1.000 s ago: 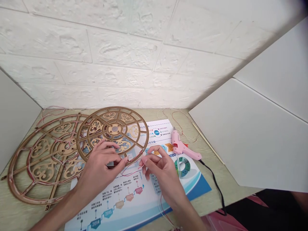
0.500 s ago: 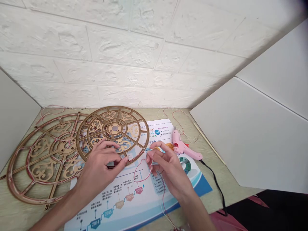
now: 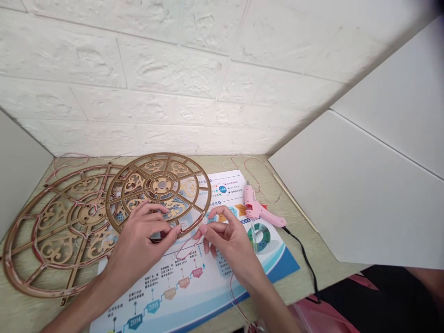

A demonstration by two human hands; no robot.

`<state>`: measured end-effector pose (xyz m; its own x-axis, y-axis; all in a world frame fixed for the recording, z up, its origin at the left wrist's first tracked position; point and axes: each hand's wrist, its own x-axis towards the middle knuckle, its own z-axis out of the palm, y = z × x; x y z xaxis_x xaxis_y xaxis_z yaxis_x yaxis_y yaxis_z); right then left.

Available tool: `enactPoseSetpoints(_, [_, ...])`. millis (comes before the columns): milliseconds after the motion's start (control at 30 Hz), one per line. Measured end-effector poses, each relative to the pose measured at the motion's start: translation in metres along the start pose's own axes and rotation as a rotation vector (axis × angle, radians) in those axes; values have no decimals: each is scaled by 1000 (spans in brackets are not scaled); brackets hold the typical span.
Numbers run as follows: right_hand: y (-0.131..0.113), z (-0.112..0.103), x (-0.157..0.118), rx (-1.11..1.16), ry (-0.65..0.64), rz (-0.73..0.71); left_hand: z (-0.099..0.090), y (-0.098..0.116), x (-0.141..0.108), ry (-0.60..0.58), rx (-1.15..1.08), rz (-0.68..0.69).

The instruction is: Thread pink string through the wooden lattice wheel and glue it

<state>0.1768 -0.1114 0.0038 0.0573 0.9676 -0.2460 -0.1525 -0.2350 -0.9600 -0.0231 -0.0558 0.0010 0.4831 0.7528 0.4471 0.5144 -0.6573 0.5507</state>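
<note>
Okay, I see the left hand [image 3: 137, 236] pinching the rim of a wooden wheel [image 3: 157, 159], and the right hand [image 3: 231, 245] pinching red wire [image 3: 185, 249] just beside it. Beneath them, I read 2014 and 2015 on a poster [image 3: 156, 296]; a glue gun [image 3: 255, 203] lies farther right, short of the table [image 3: 211, 162] edge.

1. Ahead of the left hand [image 3: 140, 240], a fretwork wooden wheel [image 3: 161, 185] blocks the way; a second wheel [image 3: 88, 215] lies further left.
2. Right of the right hand [image 3: 232, 245], a pink glue gun [image 3: 258, 206] and its black cord [image 3: 303, 256] obstruct.
3. Nearer the body, a flat printed sheet [image 3: 173, 296] leaves both hands low passage.

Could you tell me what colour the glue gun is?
Pink plastic glue gun, clearest in the head view.
</note>
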Motion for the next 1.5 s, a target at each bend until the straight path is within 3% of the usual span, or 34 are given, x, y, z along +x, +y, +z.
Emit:
enactPoseSetpoints(267, [3, -1, -1, -259, 144, -125, 1, -2, 0, 10, -7, -16])
enactPoseSetpoints(500, [8, -18, -12, -473, 281, -316, 0, -5, 2, 25, -8, 31])
enactPoseSetpoints(600, [9, -40, -18, -602, 446, -432, 0, -5, 2, 31, -11, 38])
enactPoseSetpoints(700, [10, -76, -22, -834, 599, -613, -1, -5, 3, 22, -12, 37])
enactPoseSetpoints(767, [11, -102, -22, -1032, 637, -688, -1, -6, 3, 21, -11, 38])
enactPoseSetpoints(867, [17, -133, -18, -1292, 605, -677, 1, -7, 2, 29, -5, 40])
enactPoseSetpoints(967, [25, -149, -13, -1392, 594, -648, 2, -10, -1, 23, 0, 41])
enactPoseSetpoints(1200, [18, -165, -6, -1347, 461, -584, 2, -10, -1, 14, 11, 42])
enactPoseSetpoints(1500, [10, -167, -16, -1291, 397, -752, 3, -12, 0, 21, 33, 60])
